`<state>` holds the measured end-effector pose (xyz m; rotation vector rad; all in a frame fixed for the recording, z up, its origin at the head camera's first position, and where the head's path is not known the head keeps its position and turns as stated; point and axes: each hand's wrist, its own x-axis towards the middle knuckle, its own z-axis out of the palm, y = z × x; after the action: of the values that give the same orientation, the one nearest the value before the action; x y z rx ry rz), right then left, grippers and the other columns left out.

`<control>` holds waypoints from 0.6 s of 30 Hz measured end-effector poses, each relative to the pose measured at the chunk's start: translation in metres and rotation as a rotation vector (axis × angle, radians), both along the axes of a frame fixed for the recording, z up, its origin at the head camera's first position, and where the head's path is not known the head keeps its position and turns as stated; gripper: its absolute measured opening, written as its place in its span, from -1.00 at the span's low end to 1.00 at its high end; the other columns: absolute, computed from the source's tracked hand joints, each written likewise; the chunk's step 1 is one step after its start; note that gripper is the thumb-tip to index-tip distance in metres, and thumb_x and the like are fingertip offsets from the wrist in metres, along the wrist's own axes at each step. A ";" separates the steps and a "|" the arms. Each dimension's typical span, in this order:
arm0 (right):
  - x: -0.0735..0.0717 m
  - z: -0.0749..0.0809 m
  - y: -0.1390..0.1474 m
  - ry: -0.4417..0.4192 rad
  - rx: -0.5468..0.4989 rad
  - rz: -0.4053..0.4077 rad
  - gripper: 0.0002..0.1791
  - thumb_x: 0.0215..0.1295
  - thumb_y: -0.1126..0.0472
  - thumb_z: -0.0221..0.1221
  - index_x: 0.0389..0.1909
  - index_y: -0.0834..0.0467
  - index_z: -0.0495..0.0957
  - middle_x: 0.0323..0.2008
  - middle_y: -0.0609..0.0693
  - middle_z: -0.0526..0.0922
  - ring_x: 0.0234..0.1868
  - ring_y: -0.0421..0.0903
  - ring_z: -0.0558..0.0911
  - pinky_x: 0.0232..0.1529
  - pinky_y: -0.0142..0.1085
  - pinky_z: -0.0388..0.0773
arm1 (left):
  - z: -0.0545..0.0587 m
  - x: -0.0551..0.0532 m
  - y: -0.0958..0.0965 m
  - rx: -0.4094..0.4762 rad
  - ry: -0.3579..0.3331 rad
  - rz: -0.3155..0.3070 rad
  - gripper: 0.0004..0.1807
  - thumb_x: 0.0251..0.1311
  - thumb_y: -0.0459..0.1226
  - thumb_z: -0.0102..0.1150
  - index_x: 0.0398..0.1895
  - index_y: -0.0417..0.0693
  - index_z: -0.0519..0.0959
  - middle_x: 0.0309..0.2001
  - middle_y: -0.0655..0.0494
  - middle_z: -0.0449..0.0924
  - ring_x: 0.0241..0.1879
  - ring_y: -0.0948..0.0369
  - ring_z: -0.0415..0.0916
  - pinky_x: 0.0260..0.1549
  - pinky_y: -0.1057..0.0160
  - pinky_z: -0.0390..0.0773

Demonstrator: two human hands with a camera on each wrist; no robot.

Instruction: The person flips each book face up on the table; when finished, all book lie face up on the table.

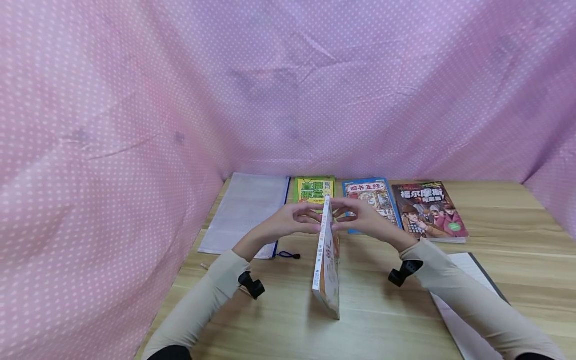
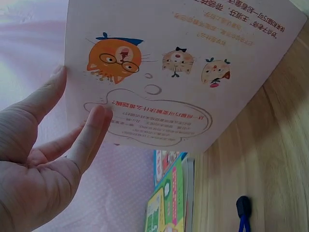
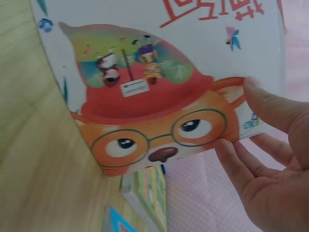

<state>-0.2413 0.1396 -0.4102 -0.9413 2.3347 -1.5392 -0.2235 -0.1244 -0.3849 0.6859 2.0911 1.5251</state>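
Observation:
A thin picture book (image 1: pixel 330 265) stands upright on its edge on the table, its white spine towards me. My left hand (image 1: pixel 294 220) holds it from the left, fingertips against the back cover (image 2: pixel 159 63) with its small cartoon cats. From the right, my right hand (image 1: pixel 362 217) holds the same book near its far end. In the right wrist view, thumb and fingertips touch the front cover (image 3: pixel 159 101), where an orange cartoon animal wears glasses and a red hat. Some fingers of both hands are partly hidden.
Behind the hands lie a white mesh zip pouch (image 1: pixel 252 205), a green-yellow book (image 1: pixel 310 187), a blue-edged book (image 1: pixel 369 187) and a dark detective book (image 1: pixel 429 210). A notebook (image 1: pixel 468 320) lies under the right forearm. Pink dotted cloth (image 1: pixel 288 100) encloses the table.

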 end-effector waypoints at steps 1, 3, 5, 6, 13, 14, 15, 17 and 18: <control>0.000 -0.002 -0.001 -0.010 0.003 -0.005 -0.28 0.22 0.29 0.42 0.40 0.27 0.41 0.16 0.24 0.61 0.09 0.13 0.65 0.00 -0.22 0.70 | 0.001 0.000 -0.001 -0.007 0.000 0.000 -0.36 0.31 -0.29 0.34 0.45 0.00 0.41 0.25 -0.09 0.59 0.22 0.08 0.58 0.20 0.11 0.61; 0.000 -0.006 -0.002 -0.020 0.015 -0.006 -0.29 0.23 0.27 0.42 0.40 0.24 0.42 0.16 0.22 0.62 0.10 0.13 0.65 0.01 -0.22 0.70 | 0.003 0.000 -0.004 -0.020 -0.005 -0.003 -0.36 0.31 -0.30 0.34 0.45 0.01 0.41 0.26 -0.09 0.57 0.25 0.05 0.56 0.21 0.07 0.61; 0.000 -0.010 -0.002 -0.032 0.023 0.001 -0.30 0.23 0.25 0.42 0.40 0.21 0.43 0.17 0.20 0.62 0.11 0.13 0.65 0.05 -0.18 0.68 | 0.005 0.001 -0.006 -0.033 -0.009 -0.002 -0.36 0.31 -0.29 0.34 0.45 0.01 0.41 0.26 -0.09 0.57 0.25 0.04 0.55 0.22 0.05 0.60; -0.001 -0.011 -0.003 -0.034 0.025 0.009 -0.30 0.24 0.24 0.42 0.40 0.21 0.43 0.17 0.21 0.62 0.11 0.13 0.65 0.07 -0.14 0.68 | 0.006 0.001 -0.007 -0.036 -0.012 -0.002 -0.35 0.31 -0.29 0.34 0.46 0.01 0.40 0.27 -0.09 0.56 0.26 0.03 0.55 0.22 0.03 0.60; -0.001 -0.023 -0.004 -0.093 0.047 0.014 -0.32 0.25 0.25 0.41 0.38 0.26 0.43 0.19 0.23 0.60 0.10 0.15 0.64 0.10 -0.08 0.68 | 0.009 -0.001 -0.010 -0.045 -0.019 0.002 -0.34 0.29 -0.30 0.35 0.46 0.01 0.39 0.26 -0.09 0.56 0.25 0.06 0.55 0.21 0.04 0.60; -0.001 -0.025 -0.004 -0.105 0.050 0.007 -0.31 0.25 0.25 0.41 0.38 0.28 0.42 0.20 0.24 0.60 0.11 0.16 0.64 0.10 -0.09 0.69 | 0.008 -0.001 -0.010 -0.045 -0.023 0.004 -0.34 0.29 -0.30 0.35 0.46 0.01 0.39 0.25 -0.09 0.57 0.23 0.06 0.56 0.20 0.05 0.61; 0.000 -0.026 -0.003 -0.111 0.051 0.006 -0.29 0.24 0.26 0.41 0.39 0.30 0.41 0.21 0.27 0.59 0.12 0.18 0.63 0.11 -0.09 0.69 | 0.008 -0.001 -0.010 -0.045 -0.026 0.005 -0.34 0.30 -0.31 0.34 0.46 0.00 0.39 0.25 -0.10 0.57 0.22 0.07 0.57 0.19 0.06 0.62; 0.001 -0.029 -0.003 -0.128 0.059 0.005 -0.27 0.24 0.27 0.41 0.40 0.33 0.39 0.22 0.30 0.57 0.14 0.21 0.62 0.13 -0.10 0.69 | 0.008 -0.001 -0.011 -0.043 -0.034 0.008 -0.34 0.30 -0.32 0.34 0.47 -0.01 0.39 0.24 -0.11 0.57 0.21 0.07 0.57 0.19 0.07 0.61; 0.001 -0.031 -0.003 -0.138 0.065 0.002 -0.27 0.24 0.28 0.41 0.40 0.33 0.38 0.23 0.31 0.56 0.15 0.22 0.62 0.13 -0.11 0.69 | 0.008 -0.001 -0.011 -0.045 -0.037 0.012 -0.34 0.30 -0.32 0.34 0.46 -0.02 0.39 0.24 -0.11 0.57 0.21 0.06 0.57 0.20 0.07 0.61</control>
<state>-0.2402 0.1371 -0.4410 -0.7950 2.2719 -1.4684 -0.2248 -0.1356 -0.3768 0.6262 2.0988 1.4814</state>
